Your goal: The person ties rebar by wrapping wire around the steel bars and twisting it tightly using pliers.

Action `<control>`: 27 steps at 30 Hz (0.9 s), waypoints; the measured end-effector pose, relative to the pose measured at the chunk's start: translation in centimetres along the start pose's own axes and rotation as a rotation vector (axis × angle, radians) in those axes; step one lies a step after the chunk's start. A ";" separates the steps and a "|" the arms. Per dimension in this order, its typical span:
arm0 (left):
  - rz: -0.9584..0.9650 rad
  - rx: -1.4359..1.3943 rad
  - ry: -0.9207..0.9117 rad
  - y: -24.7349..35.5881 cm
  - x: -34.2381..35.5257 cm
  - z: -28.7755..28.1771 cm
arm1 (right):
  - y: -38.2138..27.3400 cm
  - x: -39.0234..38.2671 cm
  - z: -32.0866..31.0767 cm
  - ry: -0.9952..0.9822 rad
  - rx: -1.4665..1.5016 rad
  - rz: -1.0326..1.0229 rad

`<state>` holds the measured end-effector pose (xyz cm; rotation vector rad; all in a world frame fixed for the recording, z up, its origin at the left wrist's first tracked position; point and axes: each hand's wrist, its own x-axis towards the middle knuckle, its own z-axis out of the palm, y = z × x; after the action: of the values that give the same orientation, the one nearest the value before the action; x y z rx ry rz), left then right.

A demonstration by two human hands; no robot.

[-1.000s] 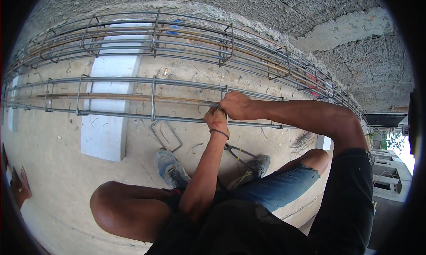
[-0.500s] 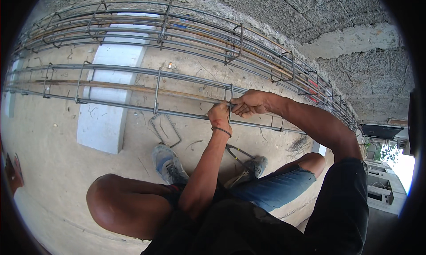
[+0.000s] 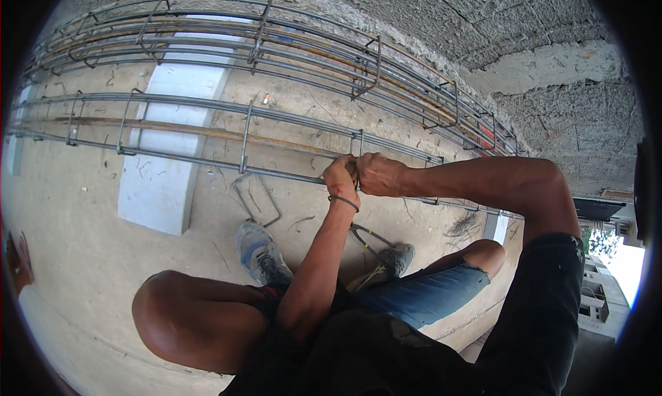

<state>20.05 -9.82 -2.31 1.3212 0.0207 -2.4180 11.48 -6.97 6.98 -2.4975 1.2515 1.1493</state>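
Note:
My left hand [image 3: 340,176] is closed on the near rebar cage [image 3: 276,170] at a crossbar joint, a dark band round its wrist. My right hand [image 3: 379,173] is closed right beside it, fingers curled at the same joint; what lies inside its grip is hidden. The cage has long steel rods, one rusty, tied through rectangular stirrups. Below it lie a loose bent stirrup [image 3: 272,210] and, between my shoes, a long-handled tool with yellow bands [image 3: 367,245].
A second rebar cage [image 3: 376,65] lies beyond, along a rough concrete wall [image 3: 545,106]. A pale block [image 3: 155,210] lies under both cages at left, another pale block [image 3: 495,227] at right. My shoes [image 3: 256,251] and bent knees are below; a building shows at far right.
My right hand loosened its fingers half a second ago and is now closed again, with the elbow swung up and outward. The cages sit slightly higher in view than a second ago.

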 end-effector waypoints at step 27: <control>0.017 0.024 -0.001 1.4 -1.9 1.2 | -3.2 -3.3 0.1 0.382 0.802 0.627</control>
<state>20.47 -10.69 0.10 1.3249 -0.0195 -2.4118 12.49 -2.77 8.46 -1.7787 2.1383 0.0998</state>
